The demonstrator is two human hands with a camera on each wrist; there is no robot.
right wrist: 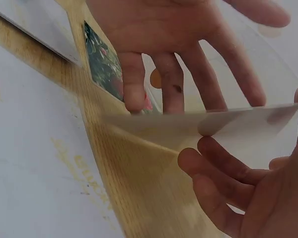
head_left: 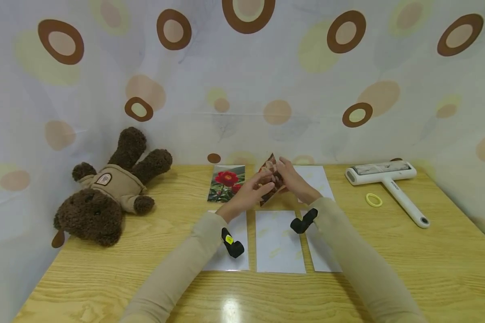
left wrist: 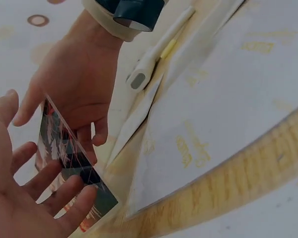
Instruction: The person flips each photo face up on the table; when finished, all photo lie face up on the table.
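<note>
A glossy photo card [head_left: 269, 167] stands tilted above the table between both hands. My right hand [head_left: 297, 181] holds it, thumb at one edge and bent fingers behind its white back [right wrist: 164, 126]. My left hand [head_left: 248, 194] is on the picture side; in the left wrist view its fingers [left wrist: 72, 191] are spread in front of the dark, reddish picture. In the right wrist view those fingertips touch or nearly touch the card. Left of the hands lies a red flower photo [head_left: 226, 179], face up. Below them is a row of white cards [head_left: 279, 242], backs up.
Another white card [head_left: 315, 177] lies behind my right hand. A brown teddy bear [head_left: 117, 184] lies at the left. At the right are a white T-shaped roller tool [head_left: 402, 197] and a yellow ring [head_left: 373, 200]. A patterned cloth [head_left: 242, 112] hangs behind the table.
</note>
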